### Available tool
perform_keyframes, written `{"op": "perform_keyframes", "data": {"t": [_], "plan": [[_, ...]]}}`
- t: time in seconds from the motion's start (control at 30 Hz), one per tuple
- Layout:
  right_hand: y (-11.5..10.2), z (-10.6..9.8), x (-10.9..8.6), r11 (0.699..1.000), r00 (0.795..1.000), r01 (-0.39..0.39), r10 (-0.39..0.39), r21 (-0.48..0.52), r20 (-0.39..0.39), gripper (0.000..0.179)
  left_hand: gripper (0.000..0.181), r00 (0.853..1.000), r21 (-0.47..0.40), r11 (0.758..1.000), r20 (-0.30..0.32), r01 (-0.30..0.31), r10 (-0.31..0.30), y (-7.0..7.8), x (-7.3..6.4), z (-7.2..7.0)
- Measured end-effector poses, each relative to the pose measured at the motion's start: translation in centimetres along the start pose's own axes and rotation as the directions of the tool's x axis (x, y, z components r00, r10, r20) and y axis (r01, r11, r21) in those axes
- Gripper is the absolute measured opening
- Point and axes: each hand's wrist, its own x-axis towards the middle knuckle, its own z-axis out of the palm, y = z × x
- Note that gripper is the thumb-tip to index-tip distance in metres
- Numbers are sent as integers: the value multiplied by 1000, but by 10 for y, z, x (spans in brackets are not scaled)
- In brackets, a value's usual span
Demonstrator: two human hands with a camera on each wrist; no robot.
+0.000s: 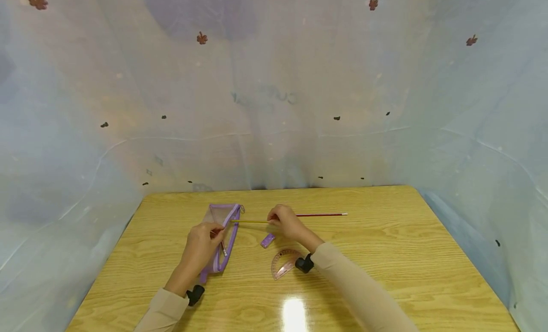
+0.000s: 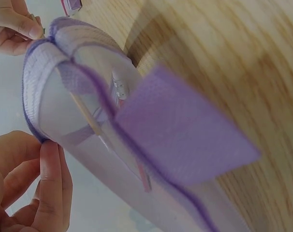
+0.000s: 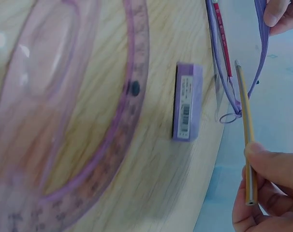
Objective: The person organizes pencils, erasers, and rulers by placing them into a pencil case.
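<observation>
The rim of a purple pouch (image 1: 232,239) is pinched by the left hand (image 1: 201,239). A yellow pencil (image 1: 252,221) is pinched by the right hand (image 1: 286,220), one end at the pouch's opening.

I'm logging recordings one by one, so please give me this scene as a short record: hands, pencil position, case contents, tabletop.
Left hand: pinches the edge of the purple-trimmed see-through mesh pencil case
Right hand: holds the slim yellow pencil
Yellow pencil position: far end in the case's mouth
Case contents: white-ended red pencil
Tabletop: wood-grain table with dark-red pencil, small purple rectangular block, transparent pink plastic protractor
</observation>
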Motion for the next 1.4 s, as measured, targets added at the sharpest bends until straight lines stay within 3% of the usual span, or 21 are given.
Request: {"op": "perform_keyframes", "data": {"t": [0.37,0.7,1.13,1.4], "plan": [[-14,10,7,992,993,-115,112,58,41,6,10,1000,2,1000,-12,-9,9,-1,0,-1],[-23,20,10,993,994,-106,105,61,9,4,10,1000,2,1000,-14,-14,14,-1,-1,-1],[-31,33,14,973,979,-201,205,111,-20,7,11,1000,-4,1000,-14,2,-2,0,-1,-2],[-35,38,17,967,974,-208,219,147,-57,5,11,1000,-4,1000,-13,4,-4,0,-1,-2]]}}
